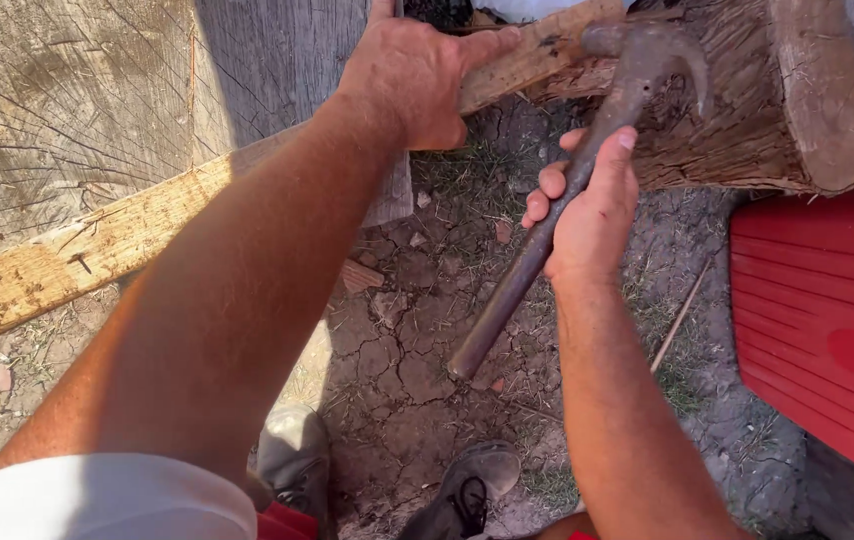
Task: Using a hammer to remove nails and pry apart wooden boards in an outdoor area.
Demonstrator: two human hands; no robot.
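My left hand (415,80) grips a long rough wooden plank (97,245) that runs from the lower left up to the top middle, resting across a big tree stump (67,100). My right hand (592,210) is wrapped around the metal handle of a rusty claw hammer (637,60). The hammer's head sits at the plank's far end, against a thick log (797,100) at the upper right. A bent nail sticks out of the plank near its lower left part.
Cracked dry soil (417,360) with sparse grass lies below. A red ribbed plastic object (827,320) stands at the right. My two shoes (467,490) show at the bottom edge. Small brick chips and a thin stick lie on the ground.
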